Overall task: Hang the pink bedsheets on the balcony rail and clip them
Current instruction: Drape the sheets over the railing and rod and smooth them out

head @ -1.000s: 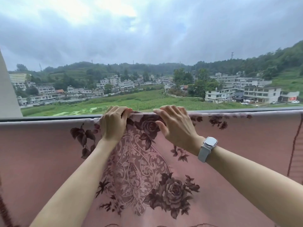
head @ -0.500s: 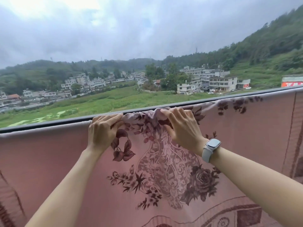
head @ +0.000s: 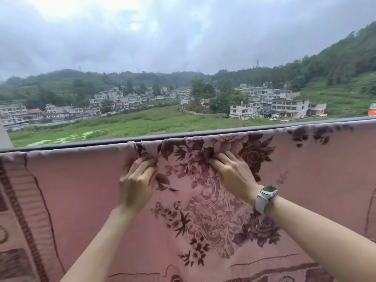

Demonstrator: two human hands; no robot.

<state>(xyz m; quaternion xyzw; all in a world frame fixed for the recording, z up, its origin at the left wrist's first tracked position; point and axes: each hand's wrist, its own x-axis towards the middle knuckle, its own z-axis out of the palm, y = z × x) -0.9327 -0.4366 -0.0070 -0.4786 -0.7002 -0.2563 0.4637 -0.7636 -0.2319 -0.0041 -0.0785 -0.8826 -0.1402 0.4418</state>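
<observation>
A pink bedsheet (head: 81,190) with dark maroon flowers hangs draped over the dark balcony rail (head: 81,143), which crosses the whole view. My left hand (head: 136,184) pinches a fold of the sheet just below the rail. My right hand (head: 234,174), with a white watch on its wrist, grips bunched fabric a little to the right, also just under the rail. The cloth between my hands is wrinkled at the top edge. No clips are in view.
Beyond the rail lie green fields, white buildings and wooded hills under a cloudy sky. A pale wall edge (head: 5,135) stands at the far left. The sheet's patterned border (head: 18,210) hangs at the left.
Both hands have dropped from on top of the rail to just below it and now pinch the cloth. The sheet's flower pattern has shifted to the right, and the view has turned.
</observation>
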